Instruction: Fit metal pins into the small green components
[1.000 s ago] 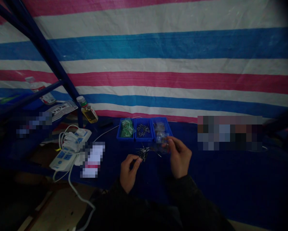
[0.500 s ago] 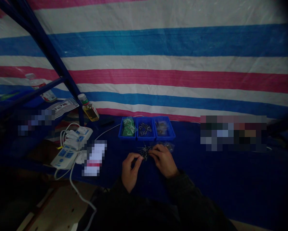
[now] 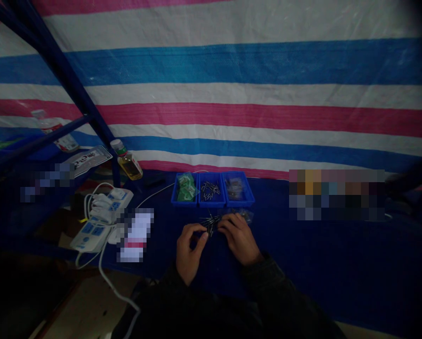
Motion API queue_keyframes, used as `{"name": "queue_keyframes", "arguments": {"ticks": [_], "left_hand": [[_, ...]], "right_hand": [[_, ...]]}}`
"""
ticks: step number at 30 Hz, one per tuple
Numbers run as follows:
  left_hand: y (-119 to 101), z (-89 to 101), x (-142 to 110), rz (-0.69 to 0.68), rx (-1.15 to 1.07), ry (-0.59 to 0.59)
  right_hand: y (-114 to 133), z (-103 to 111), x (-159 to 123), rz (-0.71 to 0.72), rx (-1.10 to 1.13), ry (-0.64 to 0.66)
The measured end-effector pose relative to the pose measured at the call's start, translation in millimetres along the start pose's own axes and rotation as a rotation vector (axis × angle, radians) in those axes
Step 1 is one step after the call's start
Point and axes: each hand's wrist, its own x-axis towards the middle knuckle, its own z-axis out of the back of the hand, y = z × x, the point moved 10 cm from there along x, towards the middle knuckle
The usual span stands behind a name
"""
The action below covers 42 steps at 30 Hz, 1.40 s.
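Note:
A loose heap of thin, dark metal pins (image 3: 210, 223) lies on the blue table between my two hands. My left hand (image 3: 190, 252) is at the heap's left, its thumb and forefinger drawn together at the edge of the pins. From the right, my right hand (image 3: 241, 240) reaches in with curled fingers, the tips touching the heap. What either hand pinches is too small and dark to make out. Just behind the right hand lies a clear plastic bag (image 3: 246, 215) of small parts, partly covered by that hand.
Three joined blue trays stand behind the heap: one with a green bag (image 3: 187, 188), one with short metal pieces (image 3: 210, 190), one with clear bags (image 3: 235, 188). Leftward are a power strip (image 3: 103, 219) with cables, a blurred-out phone-like object (image 3: 137, 235) and a drink bottle (image 3: 128, 162).
The whole view has shifted slightly, so things sit a little further left. Both hands stay at the heap in nearly the same pose.

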Motion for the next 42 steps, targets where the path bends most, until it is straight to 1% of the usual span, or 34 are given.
{"name": "queue_keyframes", "arguments": {"ticks": [2,7,10,13,18,23,27,31,33,37,42], "left_hand": [[-1,0.8,0,-0.007,-0.003,-0.008],[-4,-8.3,0,-0.025,0.011,0.085],[-4,-9.9,1,-0.029,0.022,0.100],[-2,-9.8,1,-0.022,0.024,0.100],[3,-10.0,2,0.017,0.034,0.101],[2,-12.5,2,0.020,0.042,0.118],[-1,-12.6,1,0.015,0.052,0.123],[-2,-8.8,0,0.012,0.064,0.095],[-2,-8.7,0,0.010,0.063,0.095],[-2,-9.9,0,0.007,0.052,0.101],[-1,-9.9,0,0.013,0.034,0.102]], "right_hand": [[6,4,-5,-0.008,0.062,-0.038],[28,-6,-19,0.021,0.204,-0.042],[35,-6,-24,0.020,0.290,-0.089],[33,0,-26,-0.010,0.339,-0.149],[25,3,-27,-0.057,0.373,-0.185],[24,9,-27,-0.062,0.384,-0.246],[27,12,-25,-0.066,0.399,-0.236],[32,10,-23,-0.037,0.410,-0.200],[32,10,-24,-0.030,0.405,-0.208],[30,11,-24,-0.056,0.385,-0.230],[26,10,-25,-0.097,0.356,-0.221]]}}
